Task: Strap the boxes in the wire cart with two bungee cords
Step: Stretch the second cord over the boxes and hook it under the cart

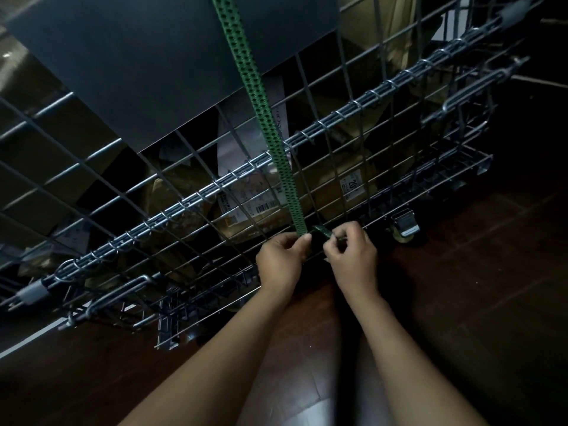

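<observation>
A flat green bungee cord (261,96) with dark dots runs taut down the outside of the wire cart (362,99), from the top of the view to the cart's bottom edge. My left hand (281,261) pinches the cord just above its lower end. My right hand (350,250) pinches the cord's short end piece, which bends to the right at the lowest wires. The hook is hidden by my fingers. Cardboard boxes (252,207) with shipping labels sit inside the cart behind the mesh. A dark grey panel (147,63) leans over them at the upper left.
The cart stands on a dark wooden floor (461,302). A caster wheel (404,230) shows under the cart's base right of my hands. Folded wire side sections and latches (116,298) hang along the near lower left.
</observation>
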